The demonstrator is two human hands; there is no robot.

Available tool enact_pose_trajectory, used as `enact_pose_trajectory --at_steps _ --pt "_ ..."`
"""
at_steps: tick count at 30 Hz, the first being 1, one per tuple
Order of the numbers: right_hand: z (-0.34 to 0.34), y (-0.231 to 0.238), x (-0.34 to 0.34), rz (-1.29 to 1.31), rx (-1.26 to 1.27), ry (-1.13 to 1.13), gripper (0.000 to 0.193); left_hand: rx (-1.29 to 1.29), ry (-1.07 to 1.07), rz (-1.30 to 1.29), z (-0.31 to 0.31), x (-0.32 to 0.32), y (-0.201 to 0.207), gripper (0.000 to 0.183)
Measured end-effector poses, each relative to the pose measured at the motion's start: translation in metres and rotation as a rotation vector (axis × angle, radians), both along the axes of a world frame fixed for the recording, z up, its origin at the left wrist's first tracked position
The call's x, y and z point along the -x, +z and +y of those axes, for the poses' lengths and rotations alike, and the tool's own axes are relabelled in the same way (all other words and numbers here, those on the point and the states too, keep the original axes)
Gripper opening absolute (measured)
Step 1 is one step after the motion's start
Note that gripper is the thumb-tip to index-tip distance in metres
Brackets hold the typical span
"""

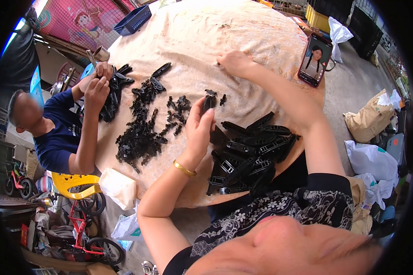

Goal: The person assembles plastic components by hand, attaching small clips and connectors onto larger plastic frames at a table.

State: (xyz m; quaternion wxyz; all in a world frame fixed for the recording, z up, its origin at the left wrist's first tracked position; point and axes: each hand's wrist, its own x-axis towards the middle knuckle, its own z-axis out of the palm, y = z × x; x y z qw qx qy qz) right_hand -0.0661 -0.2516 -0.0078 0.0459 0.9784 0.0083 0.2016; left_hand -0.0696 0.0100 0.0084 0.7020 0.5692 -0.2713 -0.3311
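Note:
My left hand (198, 126) is closed round a black plastic part (208, 103), which it holds upright over the table's middle. A small black clip-like piece (210, 92) shows at the top of that part, and another small black piece (223, 100) lies just right of it. Farther off, my right hand (236, 63) rests on the cloth with its fingers curled together; whatever they may hold is hidden. Beside my left wrist, toward me, lies a heap of long black plastic parts (254, 151). Left of my left hand spreads a pile of small black pieces (140, 137).
A cream cloth covers the round table (179, 27). Across to the left, a co-worker (62, 123) handles black parts beside another heap (110, 103). A phone (315, 59) stands at the right edge, a blue basket (132, 20) at the far left. A yellow chair (75, 183) stands lower left.

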Motion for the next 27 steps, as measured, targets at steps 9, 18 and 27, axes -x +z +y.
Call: enact_pose_trajectory --at_steps 9,18,27 --pt "0.057 0.027 0.032 -0.1 -0.929 0.182 0.015 0.155 -0.016 0.368 0.0 -0.032 0.004 0.03" --pt "0.111 0.036 0.057 -0.278 -0.97 0.401 0.009 0.203 -0.181 0.3 0.01 -0.043 0.001 0.032" --pt "0.107 0.047 0.066 -0.396 -0.8 0.481 0.008 0.212 -0.124 0.311 0.008 -0.04 -0.001 0.025"
